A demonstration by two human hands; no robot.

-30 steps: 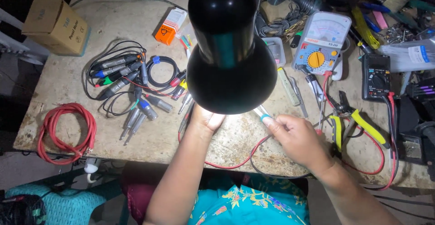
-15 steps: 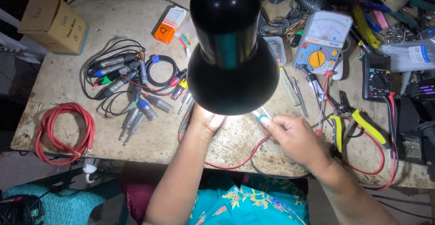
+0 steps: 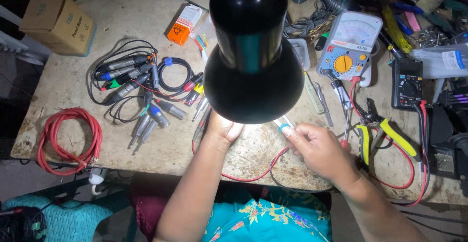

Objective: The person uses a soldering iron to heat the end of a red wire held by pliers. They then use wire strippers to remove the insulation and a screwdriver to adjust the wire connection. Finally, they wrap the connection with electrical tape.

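While the big black desk lamp hangs right over the middle of the bench, both hands sit just under its shade, same spot as half a second ago, so pretty much nothing has moved. The left hand is tucked under the lamp's lower rim, fingers curled in, but the shade hides the tips, so I can't tell what, if anything, they're pinching. The right hand, just right of the lamp, has its fingers closed round a slim tool with a pale handle and teal band, whose tip points up under the shade. A thin red wire loops below the lamp along the table edge between the two wrists. Off to the lamp's left there's a pile of audio cables with metal plugs, and further left a red cable coil. Right of the lamp: an analog multimeter, and lower down yellow-handled pliers. If anything, the view has drifted a hair compared with the earlier frames.
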